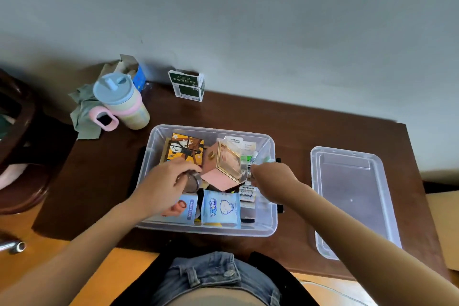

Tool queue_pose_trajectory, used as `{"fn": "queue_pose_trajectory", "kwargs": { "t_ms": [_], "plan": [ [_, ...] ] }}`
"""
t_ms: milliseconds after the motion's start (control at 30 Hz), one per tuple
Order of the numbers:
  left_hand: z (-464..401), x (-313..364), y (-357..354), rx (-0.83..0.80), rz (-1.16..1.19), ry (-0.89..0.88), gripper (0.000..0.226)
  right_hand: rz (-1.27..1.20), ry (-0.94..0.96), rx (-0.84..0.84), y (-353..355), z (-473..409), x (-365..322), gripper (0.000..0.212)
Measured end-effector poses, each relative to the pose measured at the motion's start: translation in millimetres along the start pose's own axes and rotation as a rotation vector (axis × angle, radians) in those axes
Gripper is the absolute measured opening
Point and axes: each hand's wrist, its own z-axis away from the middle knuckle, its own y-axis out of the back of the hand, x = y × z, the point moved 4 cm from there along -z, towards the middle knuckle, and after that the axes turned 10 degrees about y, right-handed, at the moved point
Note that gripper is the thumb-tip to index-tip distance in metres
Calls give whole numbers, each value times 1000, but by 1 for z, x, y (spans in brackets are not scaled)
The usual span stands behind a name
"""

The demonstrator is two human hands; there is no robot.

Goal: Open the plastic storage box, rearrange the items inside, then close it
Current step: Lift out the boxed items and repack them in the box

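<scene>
I am looking down from a head camera at a dark brown table (pixel 99 176) that fills the middle of the frame. At the center sits a clear plastic storage box (pixel 272 221), open and packed with small items. Its clear lid (pixel 352 196) lies flat on the table at the right of the frame, apart from the box.

My left hand (pixel 164 189) reaches into the box from the lower left, its fingers curled around a round metal tin (pixel 192 181). My right hand (pixel 270 179) reaches in from the lower right; its fingertips are buried among packets at the right side of the box, and I cannot tell whether they pinch anything.

Between my 2 hands a pink box with a gold frame (pixel 227 169) sits tilted on top of the other items. Behind my left hand lies a yellow panda picture box (pixel 183 148). Toward the near wall of the box stand 2 pale blue packets (pixel 221 207).

In the upper left of the frame a tumbler with a blue lid and pink handle (pixel 121 104) stands on the table, touching a crumpled grey cloth (pixel 83 112). A green and white carton (pixel 187 85) stands open against the wall, upper center.
</scene>
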Motion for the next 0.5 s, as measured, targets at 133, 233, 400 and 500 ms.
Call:
{"fn": "queue_pose_trajectory", "kwargs": {
  "t_ms": [133, 233, 400, 500],
  "plan": [
    [8, -37, 20, 61, -199, 198, 39, 113, 94, -85, -3, -2, -3, 11],
    [21, -20, 17, 188, -262, 49, 38, 133, 160, -117, -9, -3, -11, 14],
    [13, 42, -41, -217, -240, -288, 33, 160, 142, -83, -16, -3, -19, 20],
    [-7, 58, -87, -431, -552, -370, 38, 210, 112, -120, -20, -4, -24, 15]
  ]
}}
